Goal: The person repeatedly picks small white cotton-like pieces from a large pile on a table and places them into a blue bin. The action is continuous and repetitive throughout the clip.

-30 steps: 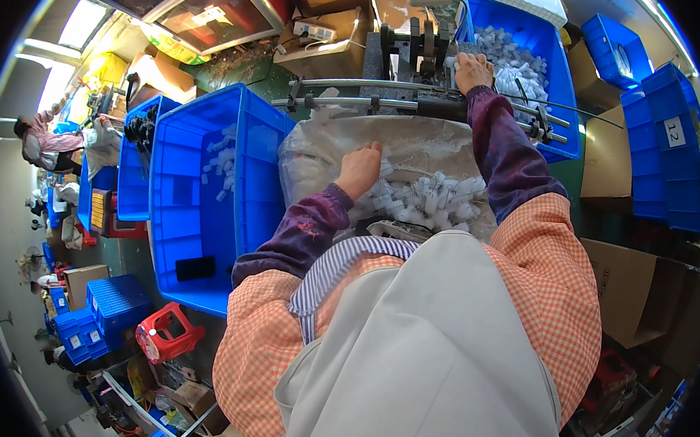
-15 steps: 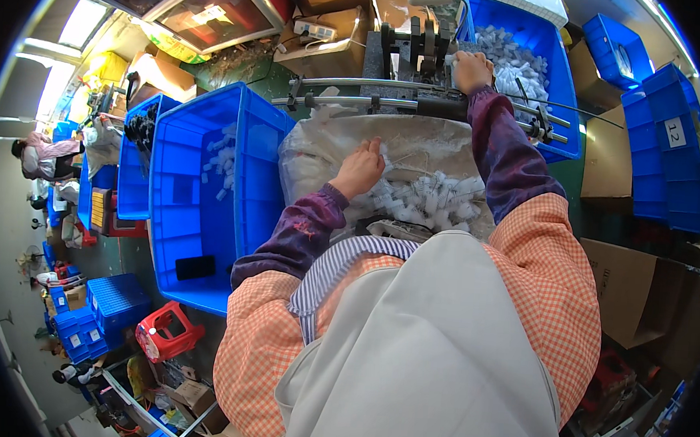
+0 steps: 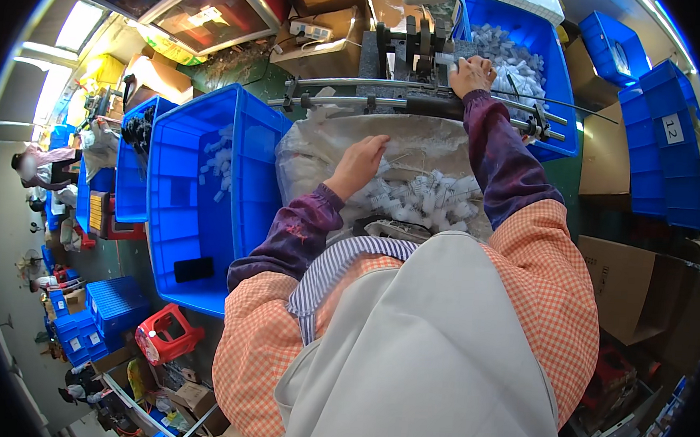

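My right hand (image 3: pixel 472 75) is at the right side of a dark metal bench machine (image 3: pixel 412 50), its fingers bent around a small white plastic piece (image 3: pixel 445 58) at the machine. My left hand (image 3: pixel 359 167) hovers over a pale cloth sheet (image 3: pixel 311 140), its fingertips drawn together. Whether a small piece is between them cannot be made out. Loose translucent white plastic pieces (image 3: pixel 435 200) lie heaped on the sheet, nearer to me than both hands. Metal rails (image 3: pixel 357 101) run across in front of the machine.
At my left stands a deep blue bin (image 3: pixel 184 244) holding some white pieces and a black phone (image 3: pixel 194 269). A blue bin (image 3: pixel 562 91) with many white pieces is behind my right hand. Blue crates (image 3: pixel 671 146), cardboard boxes (image 3: pixel 630 288) and a red stool (image 3: pixel 168 334) stand around.
My right hand has shifted slightly and turned, its fingers now bent more toward the machine, where a white piece shows. My left hand has moved a little, its fingertips now pointing more to the right.
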`<state>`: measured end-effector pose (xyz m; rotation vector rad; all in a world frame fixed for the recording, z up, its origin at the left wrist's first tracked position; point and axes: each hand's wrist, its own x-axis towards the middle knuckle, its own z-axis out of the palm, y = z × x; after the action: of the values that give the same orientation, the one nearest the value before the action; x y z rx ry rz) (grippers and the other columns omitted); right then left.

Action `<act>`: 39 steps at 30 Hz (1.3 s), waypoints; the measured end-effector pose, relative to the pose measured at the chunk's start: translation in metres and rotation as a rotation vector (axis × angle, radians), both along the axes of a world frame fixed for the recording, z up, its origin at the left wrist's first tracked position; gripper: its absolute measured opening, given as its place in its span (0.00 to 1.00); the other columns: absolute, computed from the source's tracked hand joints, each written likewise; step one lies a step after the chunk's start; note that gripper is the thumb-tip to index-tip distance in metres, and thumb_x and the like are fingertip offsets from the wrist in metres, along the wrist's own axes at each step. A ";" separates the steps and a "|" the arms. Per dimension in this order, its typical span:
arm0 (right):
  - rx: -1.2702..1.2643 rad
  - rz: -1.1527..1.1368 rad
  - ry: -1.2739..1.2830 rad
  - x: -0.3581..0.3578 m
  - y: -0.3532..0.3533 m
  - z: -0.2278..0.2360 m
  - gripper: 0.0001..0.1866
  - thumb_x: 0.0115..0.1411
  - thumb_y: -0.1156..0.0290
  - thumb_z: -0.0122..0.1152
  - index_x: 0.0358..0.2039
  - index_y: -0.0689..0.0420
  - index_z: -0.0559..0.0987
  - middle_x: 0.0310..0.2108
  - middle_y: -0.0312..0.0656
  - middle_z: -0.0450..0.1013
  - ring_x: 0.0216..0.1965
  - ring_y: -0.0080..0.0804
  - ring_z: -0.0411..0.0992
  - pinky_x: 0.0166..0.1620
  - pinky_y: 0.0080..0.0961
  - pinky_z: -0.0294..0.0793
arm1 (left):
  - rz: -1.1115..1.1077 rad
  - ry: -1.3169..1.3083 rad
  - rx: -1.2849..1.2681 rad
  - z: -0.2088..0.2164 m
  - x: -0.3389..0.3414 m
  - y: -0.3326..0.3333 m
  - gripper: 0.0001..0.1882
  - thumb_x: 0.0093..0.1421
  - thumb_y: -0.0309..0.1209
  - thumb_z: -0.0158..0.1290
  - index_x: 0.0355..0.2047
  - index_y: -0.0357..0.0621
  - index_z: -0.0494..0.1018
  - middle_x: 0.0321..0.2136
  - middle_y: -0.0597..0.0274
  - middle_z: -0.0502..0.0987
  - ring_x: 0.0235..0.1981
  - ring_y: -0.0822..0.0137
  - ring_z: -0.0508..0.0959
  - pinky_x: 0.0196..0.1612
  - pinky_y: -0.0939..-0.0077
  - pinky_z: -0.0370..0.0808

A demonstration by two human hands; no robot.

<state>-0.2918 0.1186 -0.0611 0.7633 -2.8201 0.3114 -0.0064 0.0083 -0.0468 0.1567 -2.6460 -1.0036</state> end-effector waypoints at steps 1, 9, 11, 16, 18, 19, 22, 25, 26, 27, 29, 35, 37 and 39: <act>-0.001 0.003 -0.008 0.005 -0.006 0.001 0.15 0.51 0.57 0.50 0.34 0.50 0.78 0.42 0.40 0.67 0.50 0.40 0.56 0.51 0.40 0.49 | -0.011 0.014 0.015 0.002 0.000 0.003 0.11 0.56 0.26 0.46 0.39 0.38 0.69 0.33 0.47 0.74 0.36 0.48 0.73 0.38 0.63 0.70; 0.048 0.049 0.016 0.029 -0.038 0.007 0.14 0.53 0.62 0.46 0.36 0.52 0.76 0.41 0.41 0.69 0.50 0.38 0.59 0.51 0.42 0.50 | -0.027 0.037 0.020 0.012 -0.003 0.004 0.11 0.56 0.26 0.46 0.40 0.39 0.69 0.34 0.46 0.74 0.36 0.48 0.74 0.38 0.62 0.70; 0.057 0.054 0.016 0.024 -0.029 0.006 0.14 0.53 0.61 0.46 0.36 0.51 0.76 0.41 0.41 0.69 0.49 0.39 0.60 0.51 0.42 0.50 | -0.012 0.047 0.026 0.014 -0.004 0.004 0.11 0.56 0.26 0.46 0.40 0.40 0.69 0.34 0.46 0.74 0.36 0.48 0.74 0.37 0.62 0.70; 0.024 0.038 -0.048 -0.007 0.003 -0.001 0.15 0.53 0.61 0.46 0.37 0.50 0.76 0.43 0.42 0.69 0.49 0.39 0.64 0.50 0.42 0.55 | -0.002 0.046 0.051 0.022 -0.007 0.003 0.11 0.57 0.26 0.46 0.41 0.40 0.68 0.33 0.46 0.74 0.35 0.48 0.74 0.37 0.63 0.71; 0.000 -0.005 -0.161 -0.023 0.011 0.001 0.13 0.52 0.63 0.47 0.35 0.50 0.75 0.44 0.43 0.70 0.47 0.41 0.68 0.49 0.41 0.61 | -0.017 0.041 0.043 0.025 -0.012 0.004 0.12 0.57 0.26 0.46 0.42 0.41 0.68 0.34 0.46 0.74 0.35 0.48 0.74 0.37 0.63 0.71; 0.081 0.016 -0.139 -0.028 0.014 0.006 0.13 0.53 0.63 0.46 0.35 0.50 0.75 0.43 0.44 0.70 0.46 0.41 0.68 0.49 0.42 0.61 | -0.022 0.037 0.037 0.027 -0.014 0.005 0.12 0.57 0.26 0.46 0.42 0.41 0.67 0.34 0.46 0.74 0.36 0.48 0.74 0.37 0.63 0.71; 0.332 0.080 -0.052 -0.043 0.024 0.022 0.13 0.54 0.65 0.42 0.36 0.51 0.74 0.41 0.44 0.71 0.43 0.43 0.71 0.45 0.42 0.65 | -0.065 0.083 0.051 0.037 -0.023 0.013 0.12 0.57 0.26 0.46 0.42 0.41 0.68 0.34 0.47 0.74 0.36 0.49 0.74 0.37 0.64 0.71; 0.107 -0.224 -0.082 -0.065 0.036 0.043 0.12 0.56 0.62 0.44 0.34 0.53 0.74 0.40 0.46 0.72 0.42 0.42 0.71 0.41 0.41 0.68 | -0.101 0.144 0.037 0.042 -0.034 0.022 0.11 0.57 0.26 0.45 0.42 0.42 0.67 0.35 0.48 0.74 0.36 0.50 0.74 0.37 0.64 0.71; 0.029 -0.214 -0.027 -0.059 0.037 0.052 0.14 0.55 0.61 0.46 0.37 0.54 0.74 0.40 0.46 0.72 0.42 0.42 0.71 0.41 0.42 0.68 | -0.100 0.158 0.029 0.044 -0.036 0.024 0.11 0.57 0.27 0.45 0.42 0.42 0.67 0.35 0.48 0.74 0.36 0.50 0.74 0.37 0.64 0.72; -0.048 -0.204 0.028 -0.049 0.042 0.059 0.16 0.55 0.61 0.48 0.41 0.54 0.74 0.40 0.46 0.73 0.42 0.41 0.71 0.41 0.42 0.68 | -0.100 0.172 0.020 0.046 -0.039 0.026 0.11 0.57 0.27 0.45 0.42 0.42 0.67 0.34 0.49 0.74 0.36 0.50 0.75 0.36 0.64 0.72; -0.254 0.131 0.019 -0.028 0.053 0.059 0.20 0.54 0.60 0.51 0.45 0.56 0.73 0.40 0.47 0.73 0.40 0.41 0.72 0.42 0.40 0.68 | -0.102 0.205 0.008 0.051 -0.046 0.029 0.11 0.58 0.27 0.46 0.42 0.42 0.67 0.34 0.49 0.74 0.35 0.50 0.75 0.36 0.64 0.72; -0.351 0.950 -0.952 0.062 0.051 0.077 0.13 0.57 0.69 0.51 0.42 0.58 0.74 0.37 0.44 0.74 0.37 0.35 0.71 0.42 0.27 0.68 | -0.008 0.126 0.080 0.057 -0.061 0.034 0.14 0.56 0.31 0.49 0.43 0.43 0.64 0.30 0.52 0.75 0.30 0.52 0.75 0.32 0.64 0.72; -0.340 0.830 -0.784 0.034 0.045 0.056 0.13 0.56 0.69 0.51 0.41 0.59 0.75 0.37 0.47 0.73 0.39 0.39 0.71 0.43 0.28 0.67 | 0.067 -0.080 0.071 0.051 -0.050 0.029 0.17 0.55 0.34 0.51 0.43 0.42 0.64 0.30 0.52 0.74 0.31 0.53 0.75 0.32 0.64 0.71; -0.417 0.678 -0.372 0.007 0.035 0.031 0.11 0.54 0.70 0.51 0.37 0.56 0.76 0.36 0.51 0.72 0.40 0.47 0.70 0.43 0.33 0.67 | 0.072 -0.224 -0.223 0.020 -0.032 0.016 0.19 0.52 0.37 0.54 0.41 0.41 0.65 0.33 0.52 0.73 0.35 0.53 0.74 0.35 0.63 0.71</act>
<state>-0.2845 0.1538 -0.0298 1.6615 -2.5411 1.2048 -0.0385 0.0239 -0.0267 0.3284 -2.9072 -0.6975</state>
